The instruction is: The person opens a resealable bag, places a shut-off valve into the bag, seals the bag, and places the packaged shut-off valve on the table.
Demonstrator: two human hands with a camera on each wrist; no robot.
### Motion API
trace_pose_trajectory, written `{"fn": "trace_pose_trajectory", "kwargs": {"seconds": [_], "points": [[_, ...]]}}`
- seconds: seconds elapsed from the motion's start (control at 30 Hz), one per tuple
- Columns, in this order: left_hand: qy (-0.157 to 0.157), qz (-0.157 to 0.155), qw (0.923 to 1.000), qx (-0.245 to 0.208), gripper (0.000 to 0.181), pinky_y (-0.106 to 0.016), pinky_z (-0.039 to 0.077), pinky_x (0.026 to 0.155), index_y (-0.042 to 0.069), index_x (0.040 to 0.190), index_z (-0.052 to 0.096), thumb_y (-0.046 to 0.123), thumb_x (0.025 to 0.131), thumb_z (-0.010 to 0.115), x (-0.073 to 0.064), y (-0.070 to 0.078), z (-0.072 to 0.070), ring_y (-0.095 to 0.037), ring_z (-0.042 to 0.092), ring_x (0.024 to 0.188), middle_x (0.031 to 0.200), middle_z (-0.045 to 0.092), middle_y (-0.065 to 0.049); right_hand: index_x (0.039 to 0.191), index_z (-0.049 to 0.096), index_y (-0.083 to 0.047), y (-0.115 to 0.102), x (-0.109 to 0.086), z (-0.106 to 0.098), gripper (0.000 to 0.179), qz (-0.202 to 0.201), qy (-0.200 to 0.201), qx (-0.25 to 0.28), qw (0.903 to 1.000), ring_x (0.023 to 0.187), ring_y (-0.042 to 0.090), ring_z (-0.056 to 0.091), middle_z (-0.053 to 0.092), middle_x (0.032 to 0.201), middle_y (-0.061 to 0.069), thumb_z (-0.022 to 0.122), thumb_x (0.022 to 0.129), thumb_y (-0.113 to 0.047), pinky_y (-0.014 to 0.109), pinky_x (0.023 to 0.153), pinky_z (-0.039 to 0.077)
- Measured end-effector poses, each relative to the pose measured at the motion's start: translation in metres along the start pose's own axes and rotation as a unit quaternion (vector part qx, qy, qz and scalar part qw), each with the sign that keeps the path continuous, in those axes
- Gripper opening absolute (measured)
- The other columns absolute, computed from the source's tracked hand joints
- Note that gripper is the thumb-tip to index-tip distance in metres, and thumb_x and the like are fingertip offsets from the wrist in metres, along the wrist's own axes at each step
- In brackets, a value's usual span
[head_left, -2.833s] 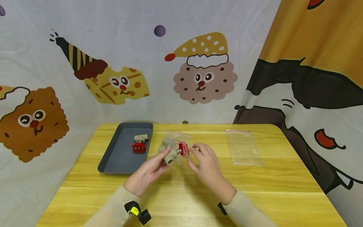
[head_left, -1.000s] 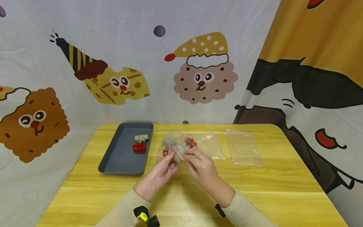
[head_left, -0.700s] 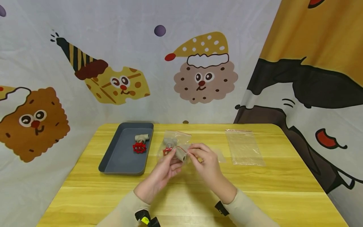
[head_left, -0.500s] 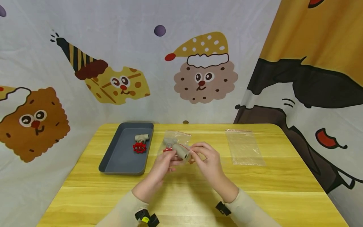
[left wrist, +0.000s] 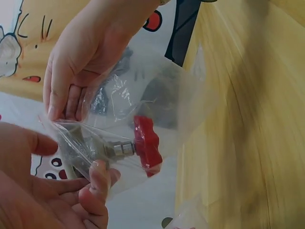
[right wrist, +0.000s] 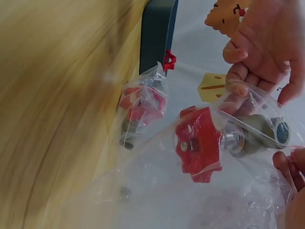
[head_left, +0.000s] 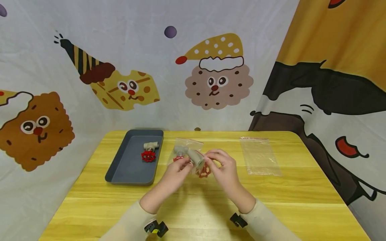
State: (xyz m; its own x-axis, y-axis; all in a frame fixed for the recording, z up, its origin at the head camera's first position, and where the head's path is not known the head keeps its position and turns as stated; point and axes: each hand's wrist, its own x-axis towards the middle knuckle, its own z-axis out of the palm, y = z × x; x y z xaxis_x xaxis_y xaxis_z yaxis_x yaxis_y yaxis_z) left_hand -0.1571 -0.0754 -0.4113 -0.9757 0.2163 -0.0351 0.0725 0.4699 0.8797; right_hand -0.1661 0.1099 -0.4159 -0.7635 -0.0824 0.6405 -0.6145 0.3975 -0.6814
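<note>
Though in bag [left wrist: 164, 90], valve [head_left: 196, 158] diag., wheel [right wrist: 198, 143] dn.

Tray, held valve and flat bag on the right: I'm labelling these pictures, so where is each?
Tray [head_left: 129, 162]: head view, on its bare floor.
Held valve [right wrist: 204, 143]: right wrist view, on its red wheel, inside clear plastic.
Flat bag [head_left: 260, 157]: head view, on the middle of its clear sheet.

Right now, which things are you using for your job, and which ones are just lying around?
In use:
left hand
right hand
red-wheeled valve
clear bag around that valve

Just lying there, though perhaps for the same job:
bagged valve on the table
loose valve in the tray
grey tray
flat bag on the right
</note>
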Motion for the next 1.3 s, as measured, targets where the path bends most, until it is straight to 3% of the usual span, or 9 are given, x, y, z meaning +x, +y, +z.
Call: {"fn": "trace_pose_trajectory", "kwargs": {"seconds": [0.1, 0.2, 0.4, 0.6, 0.83, 0.93, 1.0, 1.1, 1.3], "points": [[-0.006, 0.008, 0.9998, 0.015, 0.042, -0.037, 0.05, 0.083, 0.012, 0.129, 0.056, 0.028, 0.091, 0.057, 0.0, 0.0, -0.001, -0.018, 0.059, 0.1, 0.109, 0.065, -0.001, 0.086, 0.074, -0.007, -0.001, 0.001, -0.001, 0.005, 0.003, 0.001, 0.007, 1.0, 0.086, 0.018, 0.064, 0.068, 0.091, 0.005, 0.069, 0.084, -0.006, 0.023, 0.073, 0.054], [0.002, 0.036, 0.9968, 0.072, 0.042, -0.037, 0.05, 0.084, 0.01, 0.126, 0.058, 0.018, 0.085, 0.061, 0.001, 0.0, -0.002, -0.018, 0.059, 0.099, 0.11, 0.065, -0.002, 0.086, 0.073, -0.002, -0.008, 0.003, -0.002, 0.006, -0.001, 0.006, 0.019, 0.9998, 0.084, 0.021, 0.064, 0.068, 0.09, 0.01, 0.068, 0.083, 0.001, 0.019, 0.072, 0.052], [0.05, 0.093, 0.9758, 0.191, 0.035, -0.033, 0.052, 0.082, 0.002, 0.12, 0.062, 0.011, 0.086, 0.061, 0.0, 0.003, -0.003, -0.018, 0.061, 0.095, 0.114, 0.063, -0.009, 0.085, 0.07, 0.006, -0.03, 0.009, -0.006, 0.005, -0.004, 0.012, 0.036, 0.9993, 0.084, 0.026, 0.064, 0.067, 0.089, 0.017, 0.067, 0.081, 0.008, 0.017, 0.074, 0.051], [0.082, 0.097, 0.9661, 0.225, 0.028, -0.029, 0.053, 0.079, 0.004, 0.114, 0.067, 0.013, 0.088, 0.061, -0.003, 0.006, -0.003, -0.014, 0.06, 0.092, 0.12, 0.057, -0.005, 0.086, 0.07, 0.007, -0.033, 0.01, -0.007, 0.006, 0.007, 0.01, 0.05, 0.9987, 0.085, 0.023, 0.064, 0.066, 0.091, 0.019, 0.066, 0.082, 0.008, 0.016, 0.077, 0.052], [0.095, 0.141, 0.9457, 0.277, 0.01, -0.035, 0.05, 0.089, 0.014, 0.09, 0.076, 0.019, 0.088, 0.067, -0.002, 0.004, -0.006, -0.02, 0.061, 0.105, 0.107, 0.07, -0.001, 0.087, 0.07, 0.009, -0.028, 0.012, -0.011, 0.007, 0.031, 0.011, 0.074, 0.9967, 0.087, 0.014, 0.063, 0.066, 0.094, 0.022, 0.064, 0.084, 0.008, 0.017, 0.079, 0.052], [0.1, 0.139, 0.94, 0.295, 0.007, -0.032, 0.05, 0.081, 0.02, 0.088, 0.076, 0.023, 0.085, 0.071, -0.002, 0.003, -0.01, -0.017, 0.058, 0.099, 0.1, 0.072, 0.005, 0.088, 0.069, 0.01, -0.024, 0.014, -0.014, 0.007, 0.031, 0.014, 0.088, 0.9956, 0.086, 0.017, 0.063, 0.065, 0.095, 0.023, 0.062, 0.085, 0.008, 0.018, 0.077, 0.053], [0.098, 0.133, 0.9394, 0.3, 0.005, -0.029, 0.048, 0.073, 0.023, 0.087, 0.075, 0.026, 0.084, 0.072, -0.002, 0.002, -0.013, -0.014, 0.054, 0.092, 0.094, 0.07, 0.009, 0.088, 0.068, 0.011, -0.022, 0.014, -0.015, 0.008, 0.03, 0.019, 0.098, 0.9946, 0.086, 0.017, 0.062, 0.064, 0.096, 0.025, 0.062, 0.085, 0.009, 0.018, 0.076, 0.052], [0.086, 0.12, 0.9456, 0.29, 0.006, -0.024, 0.045, 0.065, 0.025, 0.086, 0.074, 0.031, 0.084, 0.071, -0.002, 0.001, -0.018, -0.011, 0.052, 0.087, 0.09, 0.064, 0.013, 0.088, 0.067, 0.013, -0.019, 0.015, -0.017, 0.008, 0.026, 0.028, 0.108, 0.9934, 0.088, 0.012, 0.061, 0.063, 0.095, 0.027, 0.061, 0.085, 0.011, 0.017, 0.077, 0.052], [0.084, 0.125, 0.9556, 0.253, 0.011, -0.022, 0.046, 0.062, 0.024, 0.089, 0.073, 0.033, 0.086, 0.067, -0.004, 0.002, -0.022, -0.011, 0.058, 0.083, 0.087, 0.057, 0.014, 0.088, 0.066, 0.015, -0.017, 0.018, -0.019, 0.008, 0.045, 0.051, 0.096, 0.993, 0.09, 0.008, 0.06, 0.064, 0.094, 0.028, 0.06, 0.084, 0.013, 0.014, 0.083, 0.049]]}}
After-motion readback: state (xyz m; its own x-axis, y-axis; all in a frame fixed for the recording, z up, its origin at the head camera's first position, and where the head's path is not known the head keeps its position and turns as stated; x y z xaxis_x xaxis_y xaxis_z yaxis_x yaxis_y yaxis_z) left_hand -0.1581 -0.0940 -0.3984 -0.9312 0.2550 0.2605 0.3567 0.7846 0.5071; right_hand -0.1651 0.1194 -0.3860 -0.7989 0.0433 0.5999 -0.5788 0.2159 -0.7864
